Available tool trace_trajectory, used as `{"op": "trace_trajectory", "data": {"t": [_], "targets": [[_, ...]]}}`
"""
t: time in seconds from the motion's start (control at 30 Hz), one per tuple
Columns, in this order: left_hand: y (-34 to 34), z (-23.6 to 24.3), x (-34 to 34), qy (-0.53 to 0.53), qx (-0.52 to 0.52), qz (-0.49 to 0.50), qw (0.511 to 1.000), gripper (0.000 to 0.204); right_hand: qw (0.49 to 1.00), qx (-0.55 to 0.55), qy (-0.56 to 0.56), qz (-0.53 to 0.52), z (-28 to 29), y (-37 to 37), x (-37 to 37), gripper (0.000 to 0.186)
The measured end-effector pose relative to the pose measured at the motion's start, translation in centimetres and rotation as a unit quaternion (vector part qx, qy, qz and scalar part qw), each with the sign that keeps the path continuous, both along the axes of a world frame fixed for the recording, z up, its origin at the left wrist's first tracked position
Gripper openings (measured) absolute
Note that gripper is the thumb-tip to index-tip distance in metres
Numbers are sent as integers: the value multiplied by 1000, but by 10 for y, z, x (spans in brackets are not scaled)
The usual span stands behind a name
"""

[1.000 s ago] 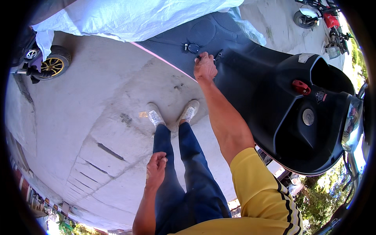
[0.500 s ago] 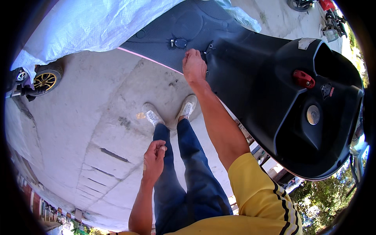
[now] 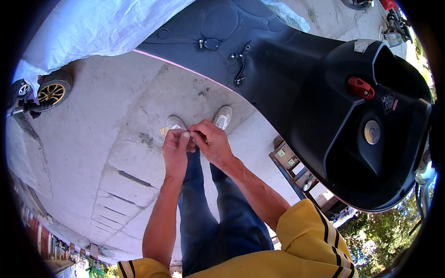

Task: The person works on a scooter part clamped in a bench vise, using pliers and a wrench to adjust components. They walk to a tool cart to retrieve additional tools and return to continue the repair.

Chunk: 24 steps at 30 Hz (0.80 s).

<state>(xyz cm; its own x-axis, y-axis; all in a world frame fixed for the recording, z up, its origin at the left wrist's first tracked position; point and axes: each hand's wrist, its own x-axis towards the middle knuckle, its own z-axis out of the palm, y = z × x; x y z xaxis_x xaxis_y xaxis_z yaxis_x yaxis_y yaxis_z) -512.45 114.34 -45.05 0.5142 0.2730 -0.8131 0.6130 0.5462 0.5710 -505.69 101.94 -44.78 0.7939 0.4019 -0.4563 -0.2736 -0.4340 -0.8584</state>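
My left hand (image 3: 176, 147) and my right hand (image 3: 211, 142) meet in front of my shoes, fingertips pinched together. Whatever sits between them is too small and too covered to make out. Beyond them is the scooter's black floorboard (image 3: 185, 53). On it rest a small black oval part (image 3: 211, 44), a little metal fitting (image 3: 201, 44) beside it, and a thin black lever-like part (image 3: 241, 69) with small bolts near it. A red hook (image 3: 361, 88) and a round silver cap (image 3: 371, 132) are set in the scooter's black front panel (image 3: 306, 92).
A pale woven sheet (image 3: 106, 28) drapes over the scooter at upper left. Past it stands a wheel (image 3: 53, 94) with gold spokes. A shelf of parts (image 3: 296, 167) shows under the scooter's edge, and another motorcycle (image 3: 396, 28) is at far right. Concrete (image 3: 116, 125) lies underfoot.
My right hand has left the floorboard and come back toward me, uncovering the lever-like part. My left hand has risen to meet it, and their fingertips are now together.
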Motion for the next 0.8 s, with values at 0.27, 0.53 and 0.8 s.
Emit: {"op": "trace_trajectory", "data": {"t": [0.27,0.53,0.8], "targets": [[1,-4,-4,3,-36,48,998,14,997,-49,-62,-11,-27,-15,32,15],[-2,6,-44,34,-1,-98,995,7,889,-384,-227,-101,-137,-56,142,30],[-2,7,-72,65,-47,-87,993,10,900,-397,-147,-101,-133,-67,179,23]]}}
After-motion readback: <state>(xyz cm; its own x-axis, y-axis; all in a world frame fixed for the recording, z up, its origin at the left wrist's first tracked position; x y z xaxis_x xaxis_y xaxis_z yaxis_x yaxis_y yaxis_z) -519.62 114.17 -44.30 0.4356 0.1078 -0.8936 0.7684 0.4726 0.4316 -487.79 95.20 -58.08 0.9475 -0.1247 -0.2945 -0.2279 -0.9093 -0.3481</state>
